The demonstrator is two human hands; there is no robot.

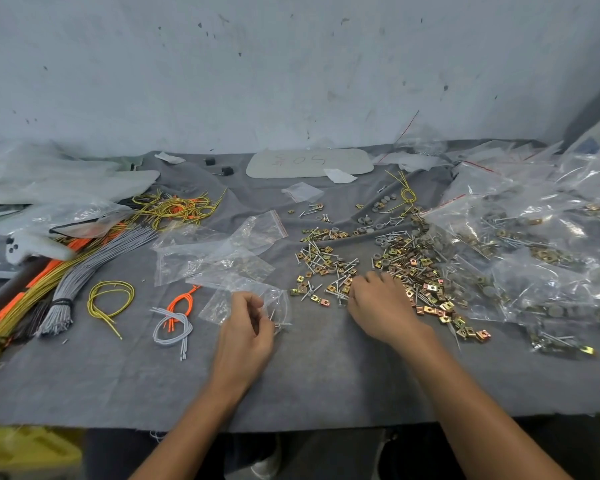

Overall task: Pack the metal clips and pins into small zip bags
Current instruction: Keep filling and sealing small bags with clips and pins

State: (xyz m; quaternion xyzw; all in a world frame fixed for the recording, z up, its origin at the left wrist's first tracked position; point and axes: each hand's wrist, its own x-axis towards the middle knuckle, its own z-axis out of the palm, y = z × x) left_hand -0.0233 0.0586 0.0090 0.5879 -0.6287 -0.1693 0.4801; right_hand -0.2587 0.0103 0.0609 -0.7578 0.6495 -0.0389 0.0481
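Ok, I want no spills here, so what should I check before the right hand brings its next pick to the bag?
1. Bag held: ok, the left hand grips a small zip bag over the grey cloth.
2. Bag mouth open: cannot tell, the clear plastic is crumpled.
3. Whether the pins by the left hand are inside the bag: cannot tell.
4. Piece in the right hand grip: cannot tell, its fingertips are buried in the pile of clips and pins.
5. Supply: ok, plenty lies in that pile.
6. Refills: ok, spare bags lie behind the left hand.
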